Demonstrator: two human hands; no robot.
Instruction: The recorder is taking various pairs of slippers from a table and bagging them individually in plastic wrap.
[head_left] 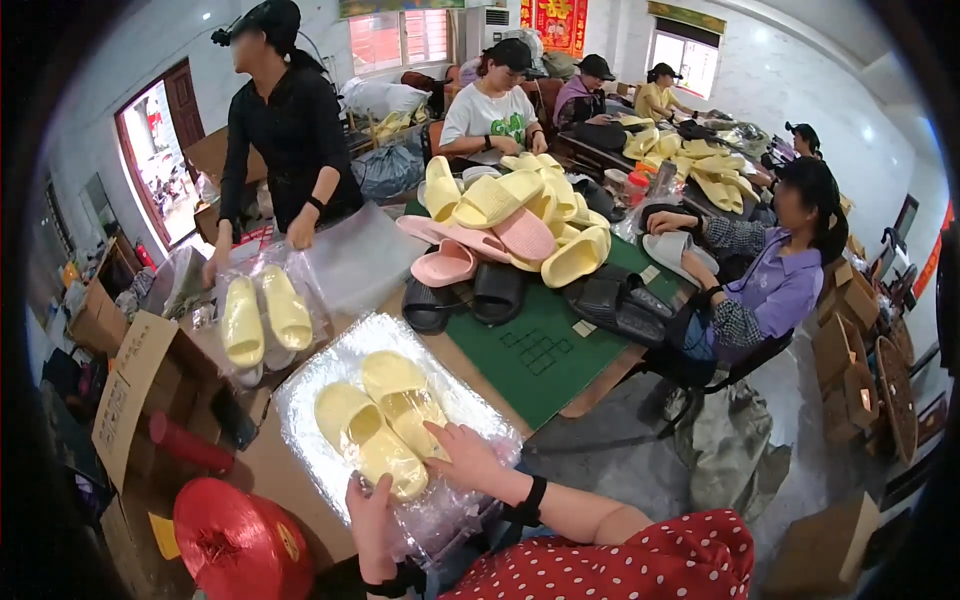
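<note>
A pair of pale yellow slippers lies side by side inside a clear plastic bag, on top of a stack of shiny clear plastic bags at the table's near edge. My left hand grips the bag at the near left, by the toe of one slipper. On the other side, my right hand has its fingers and thumb bent against the bagged slippers. The plastic partly hides where each fingertip presses.
Yellow, pink and black slippers are heaped on the green table top. At left, a co-worker handles another bagged yellow pair. A red twine roll and open carton stand near left. Another co-worker sits at right.
</note>
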